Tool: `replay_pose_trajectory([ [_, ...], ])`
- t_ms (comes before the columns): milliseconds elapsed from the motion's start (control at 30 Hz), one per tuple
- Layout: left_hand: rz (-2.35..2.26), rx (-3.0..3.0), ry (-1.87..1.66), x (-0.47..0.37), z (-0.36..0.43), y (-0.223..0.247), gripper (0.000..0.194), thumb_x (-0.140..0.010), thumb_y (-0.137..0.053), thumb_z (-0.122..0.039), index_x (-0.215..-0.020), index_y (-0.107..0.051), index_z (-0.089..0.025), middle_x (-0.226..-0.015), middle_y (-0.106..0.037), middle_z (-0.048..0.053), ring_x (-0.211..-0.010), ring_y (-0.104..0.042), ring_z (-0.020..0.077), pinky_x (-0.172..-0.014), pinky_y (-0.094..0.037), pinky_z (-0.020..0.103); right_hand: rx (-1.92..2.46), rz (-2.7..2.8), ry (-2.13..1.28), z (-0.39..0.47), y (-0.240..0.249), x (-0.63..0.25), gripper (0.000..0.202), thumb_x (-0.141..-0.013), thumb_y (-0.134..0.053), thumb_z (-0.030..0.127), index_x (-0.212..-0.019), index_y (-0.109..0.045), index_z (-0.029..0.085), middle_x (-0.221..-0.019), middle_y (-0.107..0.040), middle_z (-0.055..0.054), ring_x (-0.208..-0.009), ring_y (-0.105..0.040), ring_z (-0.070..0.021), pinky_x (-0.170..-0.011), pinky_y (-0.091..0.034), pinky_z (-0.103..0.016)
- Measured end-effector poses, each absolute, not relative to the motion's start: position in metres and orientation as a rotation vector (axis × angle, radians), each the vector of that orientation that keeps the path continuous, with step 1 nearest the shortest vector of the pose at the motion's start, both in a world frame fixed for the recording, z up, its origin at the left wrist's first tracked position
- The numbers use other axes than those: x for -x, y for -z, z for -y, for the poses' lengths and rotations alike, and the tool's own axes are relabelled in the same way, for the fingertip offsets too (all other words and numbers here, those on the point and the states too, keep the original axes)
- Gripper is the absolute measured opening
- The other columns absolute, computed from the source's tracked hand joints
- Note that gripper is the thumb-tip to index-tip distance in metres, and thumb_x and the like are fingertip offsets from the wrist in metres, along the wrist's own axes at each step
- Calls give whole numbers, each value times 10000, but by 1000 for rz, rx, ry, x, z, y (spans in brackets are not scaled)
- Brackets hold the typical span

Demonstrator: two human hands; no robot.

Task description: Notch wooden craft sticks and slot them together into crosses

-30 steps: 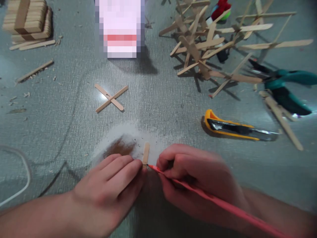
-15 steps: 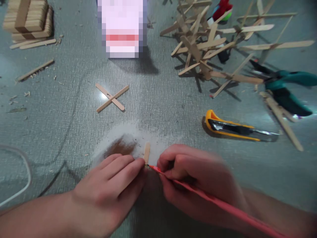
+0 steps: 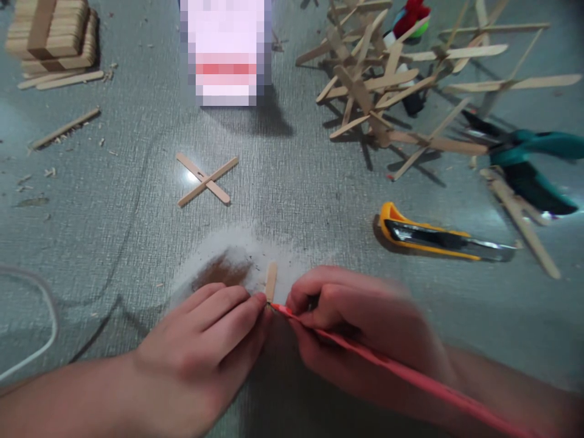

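A short length of craft stick [image 3: 272, 281] pokes up past the fingertips of my left hand [image 3: 201, 347], which holds it pinched against the table. My right hand [image 3: 356, 328] is closed around a long red pencil [image 3: 387, 362]. Its dark tip touches the stick right beside my left fingertips. The lower part of the stick is hidden by my fingers. Two craft sticks crossed in an X [image 3: 207, 181] lie ahead of my left hand.
A yellow utility knife [image 3: 429, 234] lies right of centre with its blade out. Beyond it are green-handled pliers [image 3: 515, 152] and a tangle of joined craft sticks [image 3: 365, 91]. Bundled sticks [image 3: 50, 30] sit far left, near a white cable [image 3: 55, 316]. A blurred-out object [image 3: 225, 48] stands at the back.
The pencil tip and my right hand have shifted slightly left along the stick. My left hand stays almost where it was.
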State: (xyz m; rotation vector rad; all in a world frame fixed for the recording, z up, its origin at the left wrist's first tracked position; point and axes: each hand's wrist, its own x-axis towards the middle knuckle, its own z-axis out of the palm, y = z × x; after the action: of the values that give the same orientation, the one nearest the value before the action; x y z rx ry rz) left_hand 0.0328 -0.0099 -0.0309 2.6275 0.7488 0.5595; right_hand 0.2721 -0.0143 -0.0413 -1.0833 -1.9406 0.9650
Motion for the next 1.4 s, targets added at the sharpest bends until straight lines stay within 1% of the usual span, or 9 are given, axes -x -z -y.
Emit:
replay_pose_trajectory([
  [167, -767, -2620, -551, -32, 9, 31, 231, -1084, -555, -115, -1206, -736, -40, -1174, -785, 93, -1072, -708, 229, -1004, -636, 358, 1083, 1951, -925, 15, 43, -271, 291, -874, -621, 29, -784, -448, 246, -770, -678, 51, -612, -609, -77, -552, -451, -186],
  [333, -751, -2647, -551, -32, 10, 32, 252, -1092, -542, -129, -1218, -735, -28, -1203, -778, 113, -1098, -704, 246, -1013, -636, 378, 1086, 1966, -892, 16, 41, -270, 303, -875, -600, 20, -782, -420, 245, -758, -663, 51, -600, -583, -75, -557, -452, -183],
  [400, -760, -2640, -542, -32, 11, 31, 260, -1101, -530, -132, -1224, -736, -34, -1203, -782, 106, -1096, -708, 238, -1014, -634, 364, 1094, 1961, -886, 15, 41, -269, 306, -872, -590, 15, -774, -413, 244, -752, -658, 47, -597, -575, -79, -551, -451, -187],
  [600, -809, -2622, -557, -35, 9, 30, 232, -1095, -549, -121, -1197, -744, -46, -1169, -794, 89, -1069, -719, 220, -992, -643, 335, 1100, 1958, -874, 16, 41, -271, 294, -857, -597, 22, -767, -427, 244, -745, -659, 40, -589, -573, -82, -528, -441, -198],
  [800, -778, -2623, -551, -34, 10, 32, 228, -1086, -559, -126, -1198, -742, -47, -1155, -788, 96, -1075, -712, 231, -983, -659, 355, 1108, 1956, -926, 14, 39, -271, 284, -872, -598, 34, -780, -436, 248, -747, -672, 47, -595, -601, -81, -528, -451, -196],
  [1033, -777, -2606, -585, -34, 9, 31, 212, -1072, -575, -105, -1177, -743, -27, -1174, -778, 113, -1086, -705, 235, -995, -646, 351, 1132, 1929, -920, 14, 38, -271, 316, -849, -600, 19, -754, -418, 260, -721, -652, 34, -559, -559, -108, -492, -438, -240],
  [1167, -840, -2557, -610, -38, 8, 29, 164, -1060, -588, -68, -1098, -746, -51, -1063, -769, 87, -1001, -712, 193, -907, -643, 303, 1117, 1878, -965, 13, 38, -272, 313, -837, -627, 2, -781, -456, 258, -759, -672, 42, -568, -589, -98, -502, -452, -226],
  [1267, -855, -2596, -661, -41, 8, 29, 117, -1043, -628, -75, -1019, -742, -93, -965, -747, 55, -885, -697, 178, -811, -623, 334, 1107, 1815, -985, 12, 39, -273, 260, -885, -623, 18, -839, -533, 258, -817, -695, 32, -639, -663, -112, -554, -515, -227],
  [1400, -865, -2677, -652, -39, 10, 31, 86, -1037, -658, -80, -1012, -732, -116, -926, -741, 31, -794, -669, 165, -728, -568, 343, 1080, 1884, -919, 13, 40, -275, 255, -970, -557, 14, -1039, -636, 247, -1026, -765, -38, -891, -760, -159, -756, -616, -276],
])
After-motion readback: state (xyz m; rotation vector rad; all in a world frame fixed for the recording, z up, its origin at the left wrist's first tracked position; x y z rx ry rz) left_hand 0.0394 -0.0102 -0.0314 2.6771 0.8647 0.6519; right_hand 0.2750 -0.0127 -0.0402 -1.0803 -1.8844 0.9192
